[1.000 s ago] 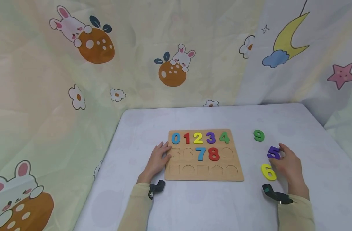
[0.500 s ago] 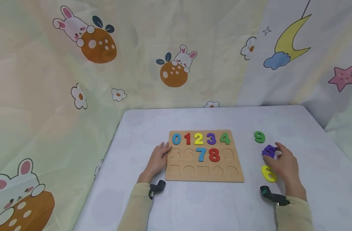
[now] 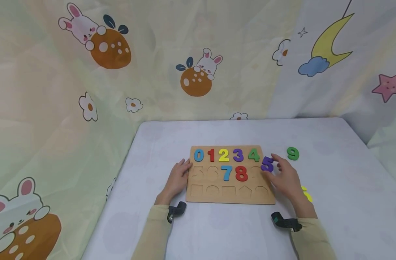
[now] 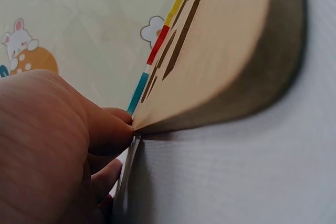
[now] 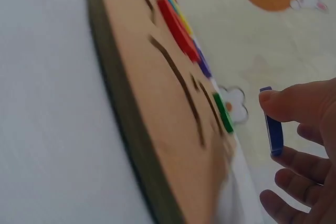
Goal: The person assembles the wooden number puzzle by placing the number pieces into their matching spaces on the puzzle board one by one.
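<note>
My right hand [image 3: 287,178] pinches a purple number 5 piece [image 3: 267,164] between thumb and fingers, overlapping the right edge of the wooden number board [image 3: 230,198] in the head view. Edge-on in the right wrist view, the purple piece [image 5: 274,129] sits above the table, between the thumb and a fingertip. Along the board's left edge rests my left hand [image 3: 176,178], its fingertips touching the wood; the left wrist view shows the thumb [image 4: 110,129] at the board's edge. Seated in the board are numbers 0 to 4, a blue 7 [image 3: 226,173] and a red 8 [image 3: 241,173].
A green 9 [image 3: 293,153] lies on the white table to the right of the board. The yellow 6 [image 3: 306,195] is partly hidden behind my right forearm. Bare recesses show in the board's middle and front rows. A printed cloth [image 3: 159,72] hangs behind the table.
My right hand has carried the purple 5 leftward, from beside the yellow 6 to the board's right edge, and the piece has turned in the fingers. My left hand stays at the board.
</note>
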A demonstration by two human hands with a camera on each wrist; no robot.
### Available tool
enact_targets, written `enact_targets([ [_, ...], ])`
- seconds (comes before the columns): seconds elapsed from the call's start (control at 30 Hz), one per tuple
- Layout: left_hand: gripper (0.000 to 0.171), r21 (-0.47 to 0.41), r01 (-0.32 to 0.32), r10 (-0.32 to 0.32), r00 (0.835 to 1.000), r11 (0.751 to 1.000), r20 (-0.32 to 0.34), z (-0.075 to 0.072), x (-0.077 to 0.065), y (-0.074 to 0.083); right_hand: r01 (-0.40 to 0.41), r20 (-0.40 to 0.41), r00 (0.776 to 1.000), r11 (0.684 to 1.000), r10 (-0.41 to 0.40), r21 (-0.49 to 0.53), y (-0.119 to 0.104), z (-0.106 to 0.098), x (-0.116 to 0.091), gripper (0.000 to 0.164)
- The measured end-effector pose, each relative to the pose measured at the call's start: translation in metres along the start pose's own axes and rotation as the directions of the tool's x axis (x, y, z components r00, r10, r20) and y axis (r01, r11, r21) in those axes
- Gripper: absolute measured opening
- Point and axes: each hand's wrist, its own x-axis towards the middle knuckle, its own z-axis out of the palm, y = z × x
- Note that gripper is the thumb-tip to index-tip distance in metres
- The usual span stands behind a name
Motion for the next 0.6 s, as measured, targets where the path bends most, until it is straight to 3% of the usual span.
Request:
enact_targets([
  [0.3,0.041,0.010,0.002,-0.002,1.000,1.000,-0.001,0.000,0.000,0.000,0.128,0.100,0.987,0.992,-0.129,0.017,-0.033,0.038,-0.003,0.072],
  [0.6,0.040,0.021,-0.010,0.010,1.000,1.000,-0.002,-0.001,0.001,0.000,0.211,0.119,0.970,0.977,-0.211,0.018,-0.059,0.058,-0.005,0.071],
])
